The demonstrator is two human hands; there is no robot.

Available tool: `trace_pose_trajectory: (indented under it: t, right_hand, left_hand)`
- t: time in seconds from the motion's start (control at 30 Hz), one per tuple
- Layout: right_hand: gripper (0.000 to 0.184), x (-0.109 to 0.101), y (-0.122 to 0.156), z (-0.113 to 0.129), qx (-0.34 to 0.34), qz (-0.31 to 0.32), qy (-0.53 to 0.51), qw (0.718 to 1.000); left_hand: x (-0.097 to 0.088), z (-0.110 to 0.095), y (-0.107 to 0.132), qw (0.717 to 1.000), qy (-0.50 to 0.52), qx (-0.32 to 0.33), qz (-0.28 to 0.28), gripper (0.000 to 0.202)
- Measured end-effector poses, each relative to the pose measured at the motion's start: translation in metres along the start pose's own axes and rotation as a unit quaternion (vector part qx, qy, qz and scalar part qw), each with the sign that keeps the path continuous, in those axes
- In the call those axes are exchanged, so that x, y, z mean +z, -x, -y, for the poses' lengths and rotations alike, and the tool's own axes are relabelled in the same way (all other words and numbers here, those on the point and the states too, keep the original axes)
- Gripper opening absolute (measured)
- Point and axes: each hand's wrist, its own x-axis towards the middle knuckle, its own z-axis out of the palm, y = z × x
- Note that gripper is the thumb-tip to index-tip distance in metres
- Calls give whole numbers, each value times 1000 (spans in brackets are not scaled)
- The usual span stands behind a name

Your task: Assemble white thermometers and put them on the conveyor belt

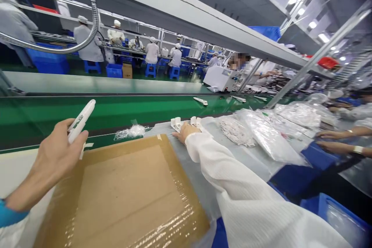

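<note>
My left hand (58, 149) is raised over the left edge of a taped cardboard sheet (122, 193). Between its thumb and fingers is a long, slim white plastic housing (82, 121) with a slot along its side, tilted up to the right. Across the bench, my right hand (187, 131) reaches to several short white cylindrical plastic parts (176, 122) at the edge of the grey bench cover. Its fingers curl down among them; the fingertips are partly hidden, and what they pinch does not show.
A green conveyor belt (139, 108) runs across, with slim white housings (200, 101) on it. Clear plastic wrap (132, 131) lies beside the cardboard. Bags of small parts (236, 130) cover the bench right. A co-worker's hands (334, 141) are over blue bins (318, 155). A metal post (316, 56) slants upward.
</note>
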Motion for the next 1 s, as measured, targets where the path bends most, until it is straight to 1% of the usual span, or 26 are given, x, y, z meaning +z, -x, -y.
trace_pose_trajectory:
  t: [0.07,0.13,0.2,0.23,0.27,0.3,0.33,0.4,0.43,0.47,0.5,0.53,0.57,0.6,0.63,0.67,0.7,0.73,0.77,0.8,0.83,0.87,0.9,0.93,0.97,1.0]
  right_hand:
    - [70,-1,16,-8,-17,1,-20,1000]
    - [74,-8,30,-21,-39,-13,-34,999]
    - [65,-17,43,-28,-69,-52,-66,994]
    - [57,-21,48,-28,-98,-68,-102,988]
    - [48,-24,52,-25,-144,-68,-157,975]
    - [40,-26,57,-18,-198,-40,-237,950]
    - [36,-26,61,-8,-253,19,-323,912]
    - [43,-22,72,17,-332,183,-449,809]
    - [47,-19,77,30,-351,259,-484,758]
    - [48,-14,83,42,-358,315,-509,717]
    - [46,-9,89,51,-354,348,-529,688]
    - [44,-4,93,59,-342,360,-552,670]
    - [41,2,97,65,-320,356,-584,656]
    - [38,8,100,69,-296,340,-611,650]
    - [36,15,102,72,-277,318,-630,652]
    - [34,22,103,74,-266,302,-642,653]
    - [31,29,103,76,-264,293,-648,651]
    - [30,35,103,77,-273,294,-649,646]
    - [31,41,103,79,-291,302,-645,639]
    - [35,46,103,79,-312,312,-634,635]
    - [38,49,102,79,-334,314,-614,643]
    - [39,50,100,77,-355,299,-581,669]
    - [37,49,97,75,-367,262,-539,712]
    - [36,46,94,71,-368,201,-494,761]
    - [33,41,90,67,-359,122,-455,806]
    - [30,36,85,63,-347,38,-426,835]
  left_hand:
    - [-8,16,15,998,-41,-42,24,57]
    - [-12,27,27,996,-42,-64,49,58]
    - [-13,32,35,995,-15,-60,77,58]
    - [-12,31,38,994,3,-39,98,58]
    - [-11,28,40,992,22,-4,124,57]
    - [-8,23,42,986,39,41,155,57]
    - [-5,17,43,976,52,96,189,56]
    - [4,2,45,943,64,207,254,51]
    - [8,-5,46,926,60,253,275,47]
    - [13,-11,46,915,51,287,280,42]
    - [18,-14,48,914,40,308,262,40]
    - [23,-17,49,925,28,310,217,39]
    - [28,-18,51,946,20,288,150,41]
    - [32,-18,54,966,19,245,78,44]
    - [36,-18,58,981,32,190,26,46]
    - [39,-19,63,989,65,133,16,46]
    - [43,-21,68,988,119,83,54,44]
    - [47,-24,73,972,193,38,127,43]
    - [52,-28,77,941,269,-1,205,42]
    - [57,-32,80,904,337,-38,260,38]
    - [62,-36,81,873,390,-70,285,34]
    - [67,-39,81,856,423,-95,282,28]
    - [71,-41,79,855,435,-107,260,23]
    - [73,-42,76,866,429,-108,232,19]
    - [75,-43,72,879,414,-99,213,16]
    - [76,-43,67,891,395,-86,207,14]
